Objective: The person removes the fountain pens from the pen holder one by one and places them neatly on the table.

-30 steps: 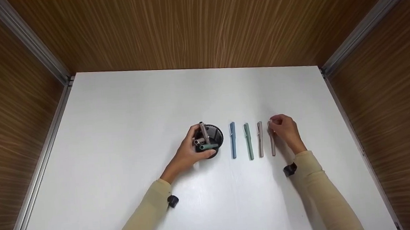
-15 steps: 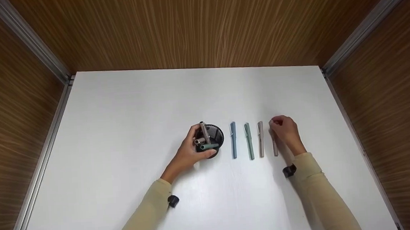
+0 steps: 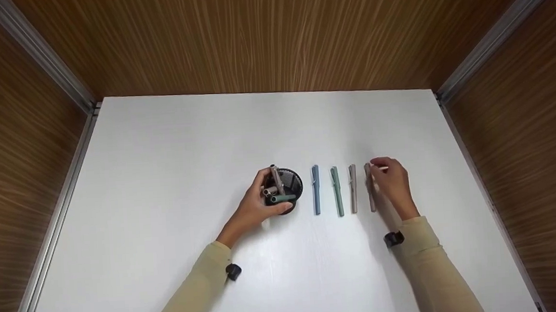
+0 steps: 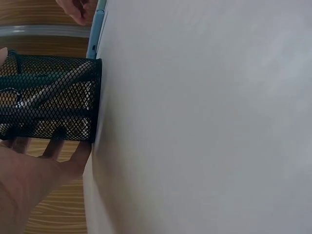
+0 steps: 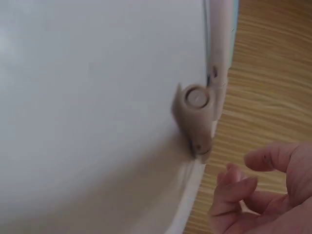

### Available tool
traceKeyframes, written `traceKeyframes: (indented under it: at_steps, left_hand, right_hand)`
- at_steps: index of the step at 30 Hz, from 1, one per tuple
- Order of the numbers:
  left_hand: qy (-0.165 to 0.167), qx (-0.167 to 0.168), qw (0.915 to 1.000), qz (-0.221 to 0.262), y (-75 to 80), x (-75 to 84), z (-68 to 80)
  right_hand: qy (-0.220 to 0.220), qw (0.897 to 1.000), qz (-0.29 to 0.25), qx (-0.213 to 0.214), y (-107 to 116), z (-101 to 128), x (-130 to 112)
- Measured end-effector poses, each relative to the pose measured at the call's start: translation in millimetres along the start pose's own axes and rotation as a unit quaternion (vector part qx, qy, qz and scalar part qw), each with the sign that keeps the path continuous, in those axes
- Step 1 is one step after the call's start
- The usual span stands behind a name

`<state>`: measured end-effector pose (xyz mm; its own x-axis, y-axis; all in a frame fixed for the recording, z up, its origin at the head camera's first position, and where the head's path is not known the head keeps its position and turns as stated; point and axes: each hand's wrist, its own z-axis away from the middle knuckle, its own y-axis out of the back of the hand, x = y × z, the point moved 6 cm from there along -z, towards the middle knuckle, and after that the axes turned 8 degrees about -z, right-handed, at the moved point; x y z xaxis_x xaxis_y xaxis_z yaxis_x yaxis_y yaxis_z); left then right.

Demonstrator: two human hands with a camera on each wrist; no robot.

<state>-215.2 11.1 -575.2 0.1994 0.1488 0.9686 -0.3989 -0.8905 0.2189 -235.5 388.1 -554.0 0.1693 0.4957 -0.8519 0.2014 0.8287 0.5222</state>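
My left hand [image 3: 254,205] grips a black mesh pen cup [image 3: 295,179] from its left side. Several capped pens lean in the cup, among them a green pen [image 3: 283,198] and a brownish one [image 3: 277,177]. To the right a row lies on the white table: a blue pen [image 3: 316,192], a green pen [image 3: 337,193], a light taupe pen [image 3: 353,190] and a brownish pen [image 3: 371,198]. Beside the last pen's upper end is my right hand [image 3: 395,182]. In the right wrist view its thumb and fingers are parted, apart from the brownish pen [image 5: 197,119], holding nothing.
The white table [image 3: 162,158] stands between wood-grain panels [image 3: 270,36] at the back and both sides. Metal rails [image 3: 40,54] run along the panel corners. A dark wrist device [image 3: 393,238] shows at the right cuff.
The right hand has let go of the rightmost pen and drawn slightly right, its fingers parting. That pen has shifted a little to the right. The left hand stays on the pen cup.
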Motion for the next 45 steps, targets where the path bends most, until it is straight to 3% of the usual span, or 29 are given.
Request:
traceKeyframes:
  at_steps: [7,11,14,18,22,30,39,45]
  left_hand:
    - [0.008,0.007,0.9999,0.003,0.7,-3.7,2.6]
    - [0.002,0.002,1.0,0.006,0.5,-3.1,1.1]
    - [-0.005,-0.002,1.0,0.006,0.7,-1.8,-0.3]
    - [-0.006,-0.002,1.0,0.004,1.4,-1.7,-2.2]
    - [-0.006,-0.001,1.0,0.003,1.9,-2.2,-3.6]
    - [-0.011,0.005,0.9997,-0.02,3.3,-0.9,-3.3]
    - [-0.012,0.0,0.9997,-0.02,2.0,0.2,-3.7]
    - [-0.014,-0.002,0.9999,-0.007,1.9,-1.2,-3.5]
  right_hand:
    - [0.065,0.998,-0.02,-0.02,-16,19,-17]
    - [0.112,0.99,-0.078,-0.025,-26,34,-33]
    - [0.174,0.976,-0.127,-0.03,-35,47,-50]
    - [0.257,0.948,-0.18,-0.054,-51,63,-70]
    - [0.302,0.928,-0.206,-0.078,-67,78,-86]
    - [0.342,0.913,-0.176,-0.137,-84,113,-136]
    - [0.354,0.904,-0.148,-0.191,-120,109,-122]
    - [0.395,0.894,-0.112,-0.181,-131,110,-126]
